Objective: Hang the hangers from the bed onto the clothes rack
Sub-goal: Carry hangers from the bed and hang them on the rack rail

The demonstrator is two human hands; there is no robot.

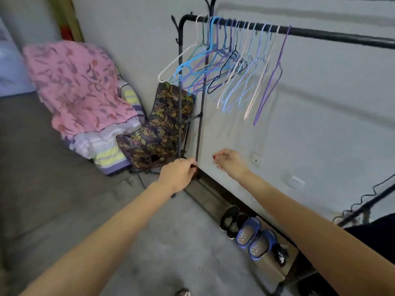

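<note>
On the black clothes rack [320, 34] hang thin pastel hangers [235, 67]; both hands [177, 174] loosely curled, empty.

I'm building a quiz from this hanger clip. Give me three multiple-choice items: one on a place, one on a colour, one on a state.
1. Where do the blue slippers sit?
A. On the floor under the clothes rack
B. On the bed
C. Hung on the rail

2. What colour is the hanger furthest right on the rail?
A. Red
B. Purple
C. Yellow

3. What is the right hand holding?
A. A hanger
B. A slipper
C. Nothing

Answers:
1 A: they lie on the floor beside dark shoes, below the rail.
2 B: the last hanger along the rail is purple.
3 C: its fingers are loosely curled with nothing between them. The left hand carries no hanger either.
</note>
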